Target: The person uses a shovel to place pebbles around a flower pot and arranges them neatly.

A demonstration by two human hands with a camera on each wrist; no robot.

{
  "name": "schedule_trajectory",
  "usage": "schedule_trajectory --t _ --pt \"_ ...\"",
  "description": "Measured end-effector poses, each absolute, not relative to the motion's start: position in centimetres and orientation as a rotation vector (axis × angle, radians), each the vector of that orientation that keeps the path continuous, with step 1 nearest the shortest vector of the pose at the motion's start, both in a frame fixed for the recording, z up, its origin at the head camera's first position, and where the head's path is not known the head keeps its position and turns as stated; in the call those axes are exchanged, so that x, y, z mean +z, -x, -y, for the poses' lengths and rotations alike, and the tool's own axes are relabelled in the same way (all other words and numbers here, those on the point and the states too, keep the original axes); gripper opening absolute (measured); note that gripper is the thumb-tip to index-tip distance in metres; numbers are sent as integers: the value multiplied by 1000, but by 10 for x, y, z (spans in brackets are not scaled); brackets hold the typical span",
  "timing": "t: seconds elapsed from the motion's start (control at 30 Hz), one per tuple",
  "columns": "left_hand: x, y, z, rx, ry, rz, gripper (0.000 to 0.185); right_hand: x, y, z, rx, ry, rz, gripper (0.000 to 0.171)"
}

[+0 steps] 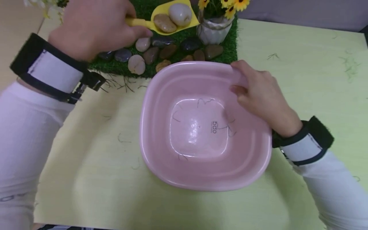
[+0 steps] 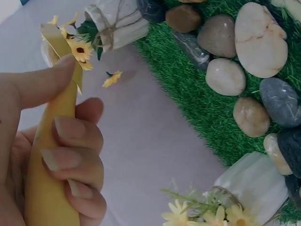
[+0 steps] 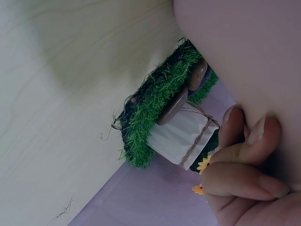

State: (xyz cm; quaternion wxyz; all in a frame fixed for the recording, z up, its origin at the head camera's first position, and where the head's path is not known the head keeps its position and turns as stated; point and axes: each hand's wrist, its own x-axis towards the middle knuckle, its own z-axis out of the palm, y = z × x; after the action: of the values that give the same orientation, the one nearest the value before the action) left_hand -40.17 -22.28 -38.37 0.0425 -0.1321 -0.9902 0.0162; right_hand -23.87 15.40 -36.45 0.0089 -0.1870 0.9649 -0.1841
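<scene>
My left hand point(image 1: 95, 28) grips the handle of a yellow toy shovel point(image 1: 156, 11) over the artificial grass mat. Two stones lie in the scoop: a whitish one point(image 1: 180, 14) and a tan one point(image 1: 164, 23). In the left wrist view the fingers wrap round the yellow handle point(image 2: 54, 188), thumb along its top. My right hand point(image 1: 260, 95) holds the far right rim of a pink plastic basin point(image 1: 201, 179), thumb inside the wall. Thin dark strands lie on the basin's bottom. Part of the basin wall point(image 3: 244, 47) fills the right wrist view's upper right.
The green grass mat point(image 1: 231, 52) carries several pebbles point(image 1: 136, 64). A white flowerpot point(image 1: 212, 30) with yellow flowers stands on its right; another white pot point(image 2: 254, 188) appears in the left wrist view. Loose grass strands point(image 1: 125, 84) are scattered over the pale table point(image 1: 95, 179).
</scene>
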Motion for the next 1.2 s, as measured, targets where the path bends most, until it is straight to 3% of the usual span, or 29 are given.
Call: schedule_trajectory --t 0.1,0.3,0.53,1.2 --pt "-351 361 201 -43 422 3043 74 -365 239 -154 -574 602 -3015 44" --pt "-318 310 168 -192 432 3123 41 -365 240 -153 -564 602 -3017 44" --pt "-332 310 163 -302 455 3129 29 -366 240 -153 -569 604 -3011 44" --pt "-356 317 149 -496 436 3206 30 -366 240 -153 -572 579 -2994 45"
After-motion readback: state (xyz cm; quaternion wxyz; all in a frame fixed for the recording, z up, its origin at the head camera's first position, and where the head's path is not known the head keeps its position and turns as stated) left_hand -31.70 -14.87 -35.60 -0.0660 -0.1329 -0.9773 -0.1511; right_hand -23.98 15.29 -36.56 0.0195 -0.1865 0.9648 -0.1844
